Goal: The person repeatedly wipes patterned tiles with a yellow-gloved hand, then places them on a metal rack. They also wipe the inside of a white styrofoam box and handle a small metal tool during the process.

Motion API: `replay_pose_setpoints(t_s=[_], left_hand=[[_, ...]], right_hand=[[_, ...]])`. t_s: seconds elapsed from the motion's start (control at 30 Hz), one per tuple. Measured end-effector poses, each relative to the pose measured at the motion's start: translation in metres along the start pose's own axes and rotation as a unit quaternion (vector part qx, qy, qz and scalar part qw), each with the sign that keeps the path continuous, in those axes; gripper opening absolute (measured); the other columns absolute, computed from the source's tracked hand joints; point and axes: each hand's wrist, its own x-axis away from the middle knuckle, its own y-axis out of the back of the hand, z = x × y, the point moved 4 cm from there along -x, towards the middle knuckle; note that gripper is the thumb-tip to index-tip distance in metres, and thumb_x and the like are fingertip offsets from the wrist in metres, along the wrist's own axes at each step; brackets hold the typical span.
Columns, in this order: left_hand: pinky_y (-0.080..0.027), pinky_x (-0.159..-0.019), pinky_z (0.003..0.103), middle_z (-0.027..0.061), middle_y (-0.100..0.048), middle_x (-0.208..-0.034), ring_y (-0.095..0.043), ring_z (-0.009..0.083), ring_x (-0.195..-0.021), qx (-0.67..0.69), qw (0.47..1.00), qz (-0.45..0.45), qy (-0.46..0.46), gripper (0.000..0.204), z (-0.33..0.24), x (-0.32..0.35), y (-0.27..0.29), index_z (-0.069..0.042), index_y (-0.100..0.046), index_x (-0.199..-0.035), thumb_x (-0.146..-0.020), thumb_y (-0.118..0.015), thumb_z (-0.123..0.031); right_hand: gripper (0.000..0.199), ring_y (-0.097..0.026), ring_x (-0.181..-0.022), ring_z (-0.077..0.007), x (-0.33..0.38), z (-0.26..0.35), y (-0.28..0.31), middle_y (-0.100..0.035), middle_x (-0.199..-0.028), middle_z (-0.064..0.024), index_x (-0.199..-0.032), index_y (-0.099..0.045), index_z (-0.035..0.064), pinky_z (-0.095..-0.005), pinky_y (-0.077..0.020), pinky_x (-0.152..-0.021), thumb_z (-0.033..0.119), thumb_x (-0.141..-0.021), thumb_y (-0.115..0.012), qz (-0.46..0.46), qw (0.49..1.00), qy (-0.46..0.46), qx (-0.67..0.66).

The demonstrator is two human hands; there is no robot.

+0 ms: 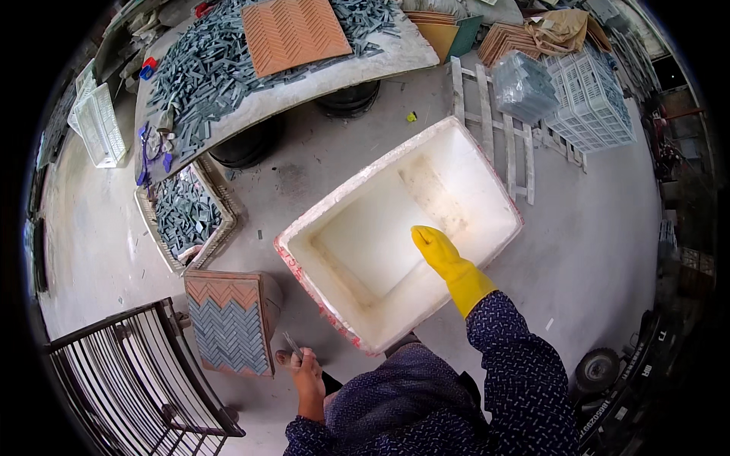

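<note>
A large white foam box (365, 235), open at the top and chipped red along its near-left edge, lies in front of me. The inside has brownish stains. Over its right part is my right hand (445, 258) in a yellow rubber glove. Its fingers are curled closed, and anything within them is hidden. My left hand (306, 376) is bare and low, left of the box, closed around thin grey strips (293, 345) that stick up past the fingers. Close by on that side stands a stack of herringbone tile sheets (228, 323), grey with an orange band.
A table (411, 53) at the back bears heaps of grey tile strips and an orange herringbone sheet (296, 34). A crate of strips (185, 213) sits left. A metal rack (129, 372) stands near left, pallets (487, 114) and white crates (585, 99) far right.
</note>
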Motion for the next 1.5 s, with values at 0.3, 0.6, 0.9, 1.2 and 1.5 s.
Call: replay_pose_setpoints(t_s=[0.3,0.6,0.9,1.2,1.5], left_hand=[[-0.026,-0.048,0.017,-0.0082,-0.038,-0.067,-0.032,0.0013,-0.053,-0.07,0.988,-0.102,-0.092,0.011,0.059,-0.033,-0.068,-0.01,-0.046,-0.099,-0.093,-0.046,-0.02],[-0.038,-0.091,0.03,0.0071,-0.048,-0.117,-0.048,0.015,-0.106,-0.077,0.993,-0.062,-0.061,0.037,0.065,-0.032,-0.061,-0.003,-0.034,-0.128,-0.094,-0.042,-0.016],[-0.034,-0.055,0.017,-0.0022,-0.05,-0.085,-0.042,0.0036,-0.066,-0.062,0.981,-0.154,-0.104,0.035,0.066,-0.032,-0.066,-0.003,-0.04,-0.121,-0.091,-0.049,-0.018],[-0.036,-0.057,0.017,0.0002,-0.051,-0.093,-0.044,0.0047,-0.069,-0.052,0.979,-0.172,-0.091,0.036,0.07,-0.028,-0.065,-0.001,-0.039,-0.122,-0.09,-0.048,-0.015],[-0.038,-0.084,0.026,0.006,-0.049,-0.104,-0.047,0.0131,-0.094,-0.066,0.975,-0.174,-0.118,0.037,0.073,-0.024,-0.061,0.002,-0.038,-0.119,-0.089,-0.05,-0.016]], right_hand=[[0.041,-0.043,-0.116,-0.0362,-0.13,-0.049,-0.065,-0.045,-0.126,-0.0219,-0.121,-0.046,0.0014,-0.038,-0.0382,-0.095,0.023,-0.086,-0.051,-0.25,0.96,0.087,0.093],[0.039,-0.038,-0.119,-0.0394,-0.109,-0.018,-0.161,-0.042,-0.128,-0.0232,-0.12,-0.045,-0.0033,-0.0447,-0.0273,-0.103,0.016,-0.085,-0.047,-0.091,0.958,0.223,0.154],[0.031,-0.046,-0.107,-0.0383,-0.123,0.029,-0.18,-0.054,-0.113,-0.0178,-0.108,-0.057,0.005,-0.043,-0.0372,-0.093,0.022,-0.084,-0.049,0.111,0.975,0.187,0.044],[0.03,-0.048,-0.109,-0.0327,-0.114,0.037,-0.251,-0.055,-0.115,-0.0139,-0.11,-0.057,0.0056,-0.0404,-0.0375,-0.095,0.018,-0.083,-0.049,0.269,0.897,0.347,-0.044],[0.03,-0.048,-0.113,-0.0287,-0.063,0.021,-0.27,-0.056,-0.115,-0.0112,-0.109,-0.057,0.0053,-0.038,-0.0378,-0.096,0.014,-0.081,-0.05,0.277,0.863,0.419,-0.048]])
